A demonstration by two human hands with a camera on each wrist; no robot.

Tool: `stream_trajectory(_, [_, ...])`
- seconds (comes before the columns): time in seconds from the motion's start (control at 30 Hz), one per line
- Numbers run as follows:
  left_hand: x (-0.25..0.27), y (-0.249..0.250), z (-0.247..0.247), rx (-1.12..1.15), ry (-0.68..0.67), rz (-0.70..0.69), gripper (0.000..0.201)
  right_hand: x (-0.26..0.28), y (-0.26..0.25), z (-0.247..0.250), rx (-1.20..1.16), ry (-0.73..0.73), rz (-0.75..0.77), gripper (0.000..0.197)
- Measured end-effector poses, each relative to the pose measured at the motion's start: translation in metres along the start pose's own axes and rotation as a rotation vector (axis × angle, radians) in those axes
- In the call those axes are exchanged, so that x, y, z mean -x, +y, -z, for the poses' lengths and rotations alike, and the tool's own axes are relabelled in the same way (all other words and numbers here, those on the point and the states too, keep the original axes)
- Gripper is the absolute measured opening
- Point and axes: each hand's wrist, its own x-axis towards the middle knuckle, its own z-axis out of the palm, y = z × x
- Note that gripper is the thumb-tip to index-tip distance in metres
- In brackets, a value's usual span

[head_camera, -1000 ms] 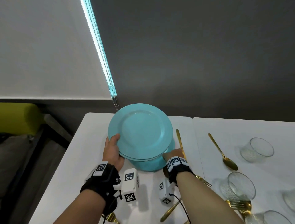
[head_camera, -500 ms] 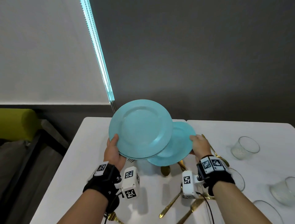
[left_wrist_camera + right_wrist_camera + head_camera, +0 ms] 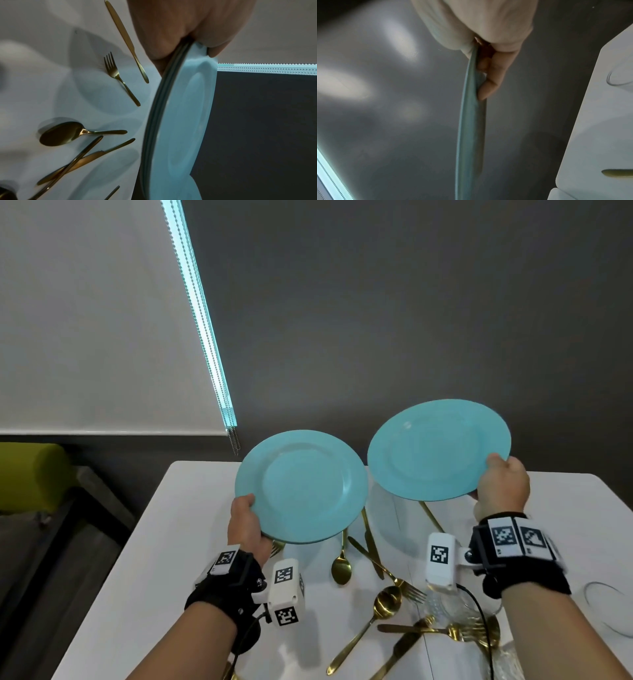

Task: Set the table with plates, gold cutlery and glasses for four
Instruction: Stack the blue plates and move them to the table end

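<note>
My left hand (image 3: 245, 523) grips the near-left rim of a stack of turquoise plates (image 3: 301, 486) held above the white table (image 3: 164, 542). In the left wrist view the stack (image 3: 180, 121) shows several rims edge-on, with the thumb on top. My right hand (image 3: 501, 482) pinches the right rim of a single turquoise plate (image 3: 438, 448), lifted higher to the right; edge-on in the right wrist view the plate (image 3: 471, 128) sits between thumb and fingers. Gold cutlery (image 3: 376, 583) lies scattered on the table below: spoons, forks, knives.
Clear glasses lie at the table's near right, one (image 3: 455, 604) under my right wrist and another rim (image 3: 609, 611) at the far right. A grey wall stands behind the table. A window blind with bead chain (image 3: 205, 337) and a green sofa arm (image 3: 30, 474) are on the left.
My right hand has drawn one plate out from under the stack and carried it up and to the right, fully apart from the stack. The left hand keeps holding the stack.
</note>
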Motion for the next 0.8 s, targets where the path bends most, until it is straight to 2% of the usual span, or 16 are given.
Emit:
stream_trajectory(0.1, [-0.006,-0.001,-0.002,-0.039,0.026,-0.037,0.019,-0.005,-0.005,0.003,-0.084,0.021,0.009,0.03])
stream_trajectory(0.2, [-0.011,-0.007,-0.005,-0.071,0.017,-0.043,0.02,-0.01,-0.012,-0.001,-0.224,-0.089,-0.077,0.029])
stream_trajectory(0.3, [-0.012,-0.016,-0.013,-0.08,-0.01,-0.013,0.02,-0.005,-0.012,-0.013,-0.232,-0.247,-0.143,0.031])
stream_trajectory(0.5, [-0.013,-0.035,-0.031,-0.104,-0.095,0.013,0.02,0.006,0.023,-0.034,-0.039,-0.45,-0.229,0.021])
stream_trajectory(0.57, [-0.014,-0.041,-0.032,-0.118,-0.106,0.003,0.029,0.006,0.036,-0.039,0.04,-0.453,-0.217,0.019])
stream_trajectory(0.67, [-0.012,-0.046,-0.03,-0.164,-0.121,-0.024,0.041,0.007,0.049,-0.043,0.219,-0.446,-0.106,0.024])
stream_trajectory(0.8, [-0.016,-0.048,-0.023,-0.266,-0.173,-0.081,0.037,0.019,0.061,-0.047,0.265,-0.481,-0.099,0.029])
